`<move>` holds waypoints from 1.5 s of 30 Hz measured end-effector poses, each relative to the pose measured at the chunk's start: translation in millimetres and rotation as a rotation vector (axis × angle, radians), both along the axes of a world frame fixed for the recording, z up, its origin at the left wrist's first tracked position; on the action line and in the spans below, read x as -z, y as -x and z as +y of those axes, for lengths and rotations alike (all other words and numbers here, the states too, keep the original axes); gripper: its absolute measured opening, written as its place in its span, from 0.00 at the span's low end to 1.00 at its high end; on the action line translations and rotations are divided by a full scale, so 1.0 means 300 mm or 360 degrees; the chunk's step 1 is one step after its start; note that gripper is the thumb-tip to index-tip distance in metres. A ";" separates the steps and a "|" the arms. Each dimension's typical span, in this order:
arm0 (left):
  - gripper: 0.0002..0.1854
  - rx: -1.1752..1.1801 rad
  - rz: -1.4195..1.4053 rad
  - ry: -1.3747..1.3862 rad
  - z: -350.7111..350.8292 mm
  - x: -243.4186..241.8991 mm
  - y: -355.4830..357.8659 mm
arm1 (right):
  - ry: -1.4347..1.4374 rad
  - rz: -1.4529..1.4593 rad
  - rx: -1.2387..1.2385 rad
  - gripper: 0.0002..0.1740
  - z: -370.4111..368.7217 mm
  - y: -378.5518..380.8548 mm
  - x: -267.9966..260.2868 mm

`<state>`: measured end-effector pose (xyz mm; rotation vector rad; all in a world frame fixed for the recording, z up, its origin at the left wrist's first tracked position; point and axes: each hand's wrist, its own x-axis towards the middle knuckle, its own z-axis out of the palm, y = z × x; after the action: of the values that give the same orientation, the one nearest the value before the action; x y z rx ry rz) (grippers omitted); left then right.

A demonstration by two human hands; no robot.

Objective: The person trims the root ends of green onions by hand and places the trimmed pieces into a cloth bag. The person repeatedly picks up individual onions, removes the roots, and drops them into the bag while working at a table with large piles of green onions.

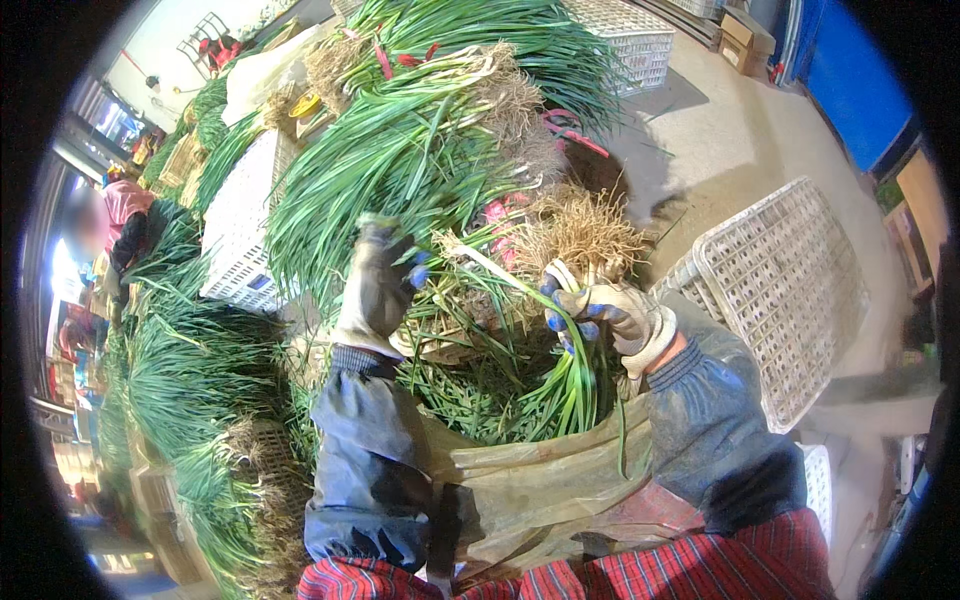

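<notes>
My right hand point(611, 315), in a pale work glove with blue patches, is closed around a small bunch of green onions point(577, 375). Their leaves hang down below the fingers. One pale stem point(491, 262) slants up and left from the hand, its root end free. Just above the fingers is a dense tuft of brown roots point(585, 232); whether all of it belongs to the held bunch cannot be told. My left hand point(379, 285), gloved too and blurred, is raised beside the large onion heap point(390, 165). Its grip is unclear.
Before me a yellowish plastic sheet point(540, 472) surrounds loose leaves point(495, 405). A white slotted crate point(780, 292) leans at right; another crate point(244, 225) stands at left. More onions point(202, 360) line the left side, where a person point(127, 210) bends. A cardboard box point(745, 41) lies far right.
</notes>
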<state>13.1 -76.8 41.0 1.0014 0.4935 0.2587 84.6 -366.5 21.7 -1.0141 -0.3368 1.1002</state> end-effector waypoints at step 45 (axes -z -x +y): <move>0.17 0.0576 0.0121 -0.1244 -0.031 -0.125 -0.283 | -0.0350 -0.0059 0.0440 0.22 -0.097 -0.090 -0.011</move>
<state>97.9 -86.1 78.4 1.8433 0.2632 0.0808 111.7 -395.5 24.9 -0.8568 -0.3287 0.7778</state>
